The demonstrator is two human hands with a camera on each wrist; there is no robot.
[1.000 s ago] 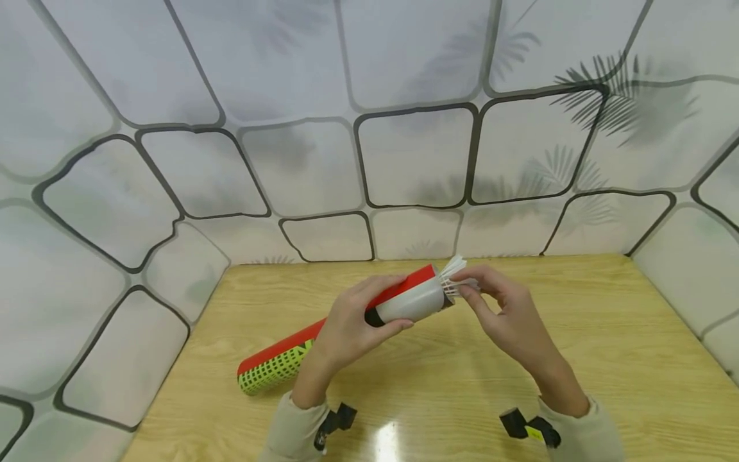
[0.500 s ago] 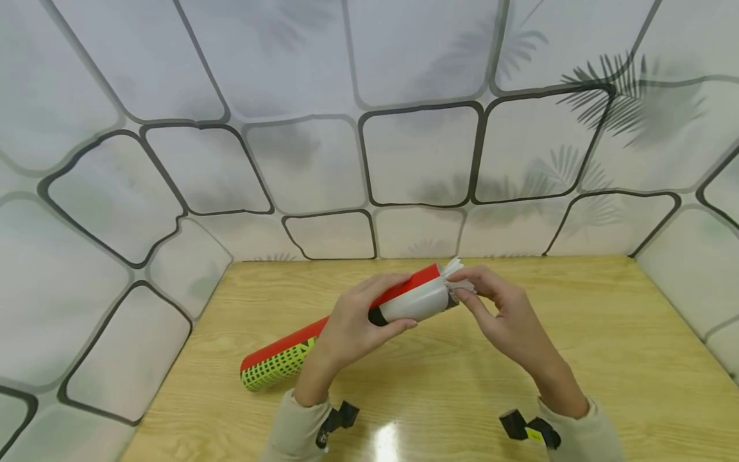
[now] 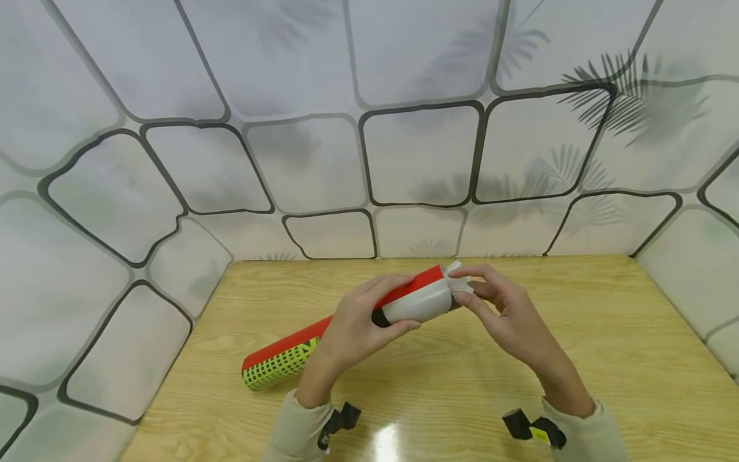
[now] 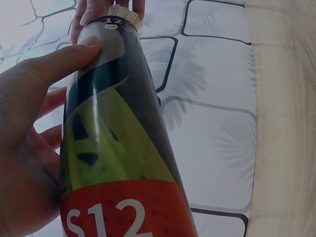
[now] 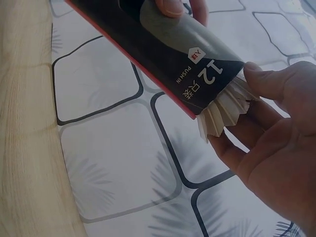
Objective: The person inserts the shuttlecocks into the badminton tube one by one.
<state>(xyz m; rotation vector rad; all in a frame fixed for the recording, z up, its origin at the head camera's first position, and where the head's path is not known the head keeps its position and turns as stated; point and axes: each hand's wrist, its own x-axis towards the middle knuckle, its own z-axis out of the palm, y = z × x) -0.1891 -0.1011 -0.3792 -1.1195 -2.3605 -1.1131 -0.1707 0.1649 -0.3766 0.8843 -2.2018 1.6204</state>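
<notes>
My left hand (image 3: 346, 330) grips a long shuttlecock tube (image 3: 418, 304), with the thumb along its near side and the fingers over the top. The tube tilts, its mouth end raised to the right. White feathers of a shuttlecock (image 5: 224, 112) stick out of that mouth, with the rest of it hidden inside. At the mouth my right hand (image 3: 510, 324) pinches the feathers between thumb and fingers, the thumb right at the rim. A printed "12" and "PUSH IN" show near this end in the right wrist view. Red and yellow-green bands cover the tube (image 4: 111, 133) in the left wrist view.
A light wooden table (image 3: 606, 340) lies beneath both hands. Behind and at the sides stand pale walls (image 3: 416, 157) with a stone and leaf pattern. Black wrist cameras (image 3: 531, 427) sit on both sleeves.
The shuttlecock has slid deeper into the tube, so less of its feathers shows. My right hand has followed it to the rim. The left hand keeps its grip.
</notes>
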